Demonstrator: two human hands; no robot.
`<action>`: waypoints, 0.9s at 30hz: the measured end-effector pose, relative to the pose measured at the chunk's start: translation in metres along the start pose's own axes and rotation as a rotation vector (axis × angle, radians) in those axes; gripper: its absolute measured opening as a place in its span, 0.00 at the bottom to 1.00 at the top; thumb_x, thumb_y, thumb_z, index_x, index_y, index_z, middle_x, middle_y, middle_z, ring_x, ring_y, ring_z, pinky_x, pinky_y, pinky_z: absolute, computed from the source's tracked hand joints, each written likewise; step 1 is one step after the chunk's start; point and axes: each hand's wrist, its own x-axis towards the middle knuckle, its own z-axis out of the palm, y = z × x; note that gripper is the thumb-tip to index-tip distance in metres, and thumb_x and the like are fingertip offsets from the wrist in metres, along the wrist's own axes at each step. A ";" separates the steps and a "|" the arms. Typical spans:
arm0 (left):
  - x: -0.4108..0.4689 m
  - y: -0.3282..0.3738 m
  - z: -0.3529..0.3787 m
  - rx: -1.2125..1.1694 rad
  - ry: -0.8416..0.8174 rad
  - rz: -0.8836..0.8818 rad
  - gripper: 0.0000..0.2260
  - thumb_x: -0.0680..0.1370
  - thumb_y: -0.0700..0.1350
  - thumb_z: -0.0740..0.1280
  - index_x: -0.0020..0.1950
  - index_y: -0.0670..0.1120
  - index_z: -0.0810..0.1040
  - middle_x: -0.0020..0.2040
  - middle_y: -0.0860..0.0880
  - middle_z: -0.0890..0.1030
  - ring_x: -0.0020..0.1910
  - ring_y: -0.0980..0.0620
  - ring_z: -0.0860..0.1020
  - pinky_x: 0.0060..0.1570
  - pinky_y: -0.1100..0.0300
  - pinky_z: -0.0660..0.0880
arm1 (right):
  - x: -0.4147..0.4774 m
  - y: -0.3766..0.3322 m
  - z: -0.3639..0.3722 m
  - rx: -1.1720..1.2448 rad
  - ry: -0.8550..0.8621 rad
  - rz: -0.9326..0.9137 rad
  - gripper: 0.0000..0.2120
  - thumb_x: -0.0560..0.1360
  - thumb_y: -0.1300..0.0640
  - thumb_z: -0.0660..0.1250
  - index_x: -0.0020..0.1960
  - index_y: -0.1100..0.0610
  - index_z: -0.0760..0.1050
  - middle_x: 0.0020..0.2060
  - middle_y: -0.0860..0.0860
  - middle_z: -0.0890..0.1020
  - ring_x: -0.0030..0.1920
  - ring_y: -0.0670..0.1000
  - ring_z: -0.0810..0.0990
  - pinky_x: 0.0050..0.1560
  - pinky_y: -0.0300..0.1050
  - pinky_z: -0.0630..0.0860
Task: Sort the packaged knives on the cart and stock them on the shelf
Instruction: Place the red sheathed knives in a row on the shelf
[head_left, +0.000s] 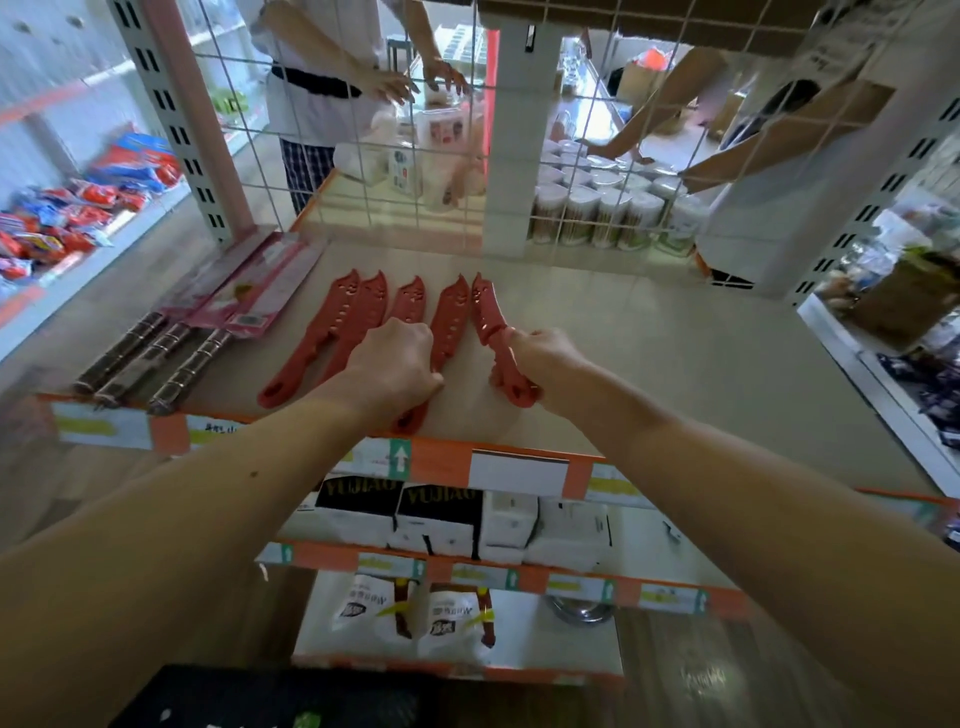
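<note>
Several red sheathed knives (358, 317) lie side by side on the pale top shelf (649, 374), tips pointing away from me. My right hand (540, 358) grips the handle of the rightmost red knife (485, 317), which rests on the shelf. My left hand (395, 364) sits with curled fingers on the knives in the middle of the row, covering their handles; I cannot tell whether it holds one. At the shelf's left, three knives with dark metal handles in pink card packaging (244, 306) lie at an angle.
A wire grid (519, 171) backs the shelf; behind it another person (322, 78) handles goods. Black and white boxes (400, 519) fill the shelf below, white pouches (410, 618) the one under that. Snack packs (78, 208) lie far left. The shelf's right half is bare.
</note>
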 end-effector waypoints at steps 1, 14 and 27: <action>0.000 0.000 0.000 -0.001 -0.005 0.001 0.11 0.74 0.48 0.67 0.44 0.44 0.67 0.53 0.39 0.77 0.53 0.39 0.76 0.49 0.53 0.71 | 0.000 0.000 0.001 0.045 -0.009 0.017 0.15 0.79 0.59 0.57 0.35 0.59 0.69 0.29 0.55 0.74 0.19 0.48 0.75 0.24 0.37 0.68; 0.008 -0.001 0.000 -0.021 -0.042 -0.005 0.11 0.74 0.49 0.68 0.42 0.44 0.69 0.41 0.46 0.72 0.45 0.43 0.74 0.42 0.57 0.69 | 0.001 0.004 0.009 0.042 -0.179 0.066 0.04 0.71 0.69 0.69 0.39 0.64 0.76 0.31 0.55 0.77 0.28 0.47 0.76 0.26 0.35 0.77; 0.005 -0.008 -0.001 0.018 -0.013 0.061 0.11 0.75 0.49 0.66 0.48 0.42 0.72 0.47 0.42 0.77 0.47 0.42 0.76 0.45 0.54 0.71 | 0.008 0.005 0.023 -0.277 0.032 -0.098 0.10 0.70 0.58 0.73 0.33 0.58 0.76 0.30 0.54 0.79 0.36 0.51 0.79 0.51 0.49 0.81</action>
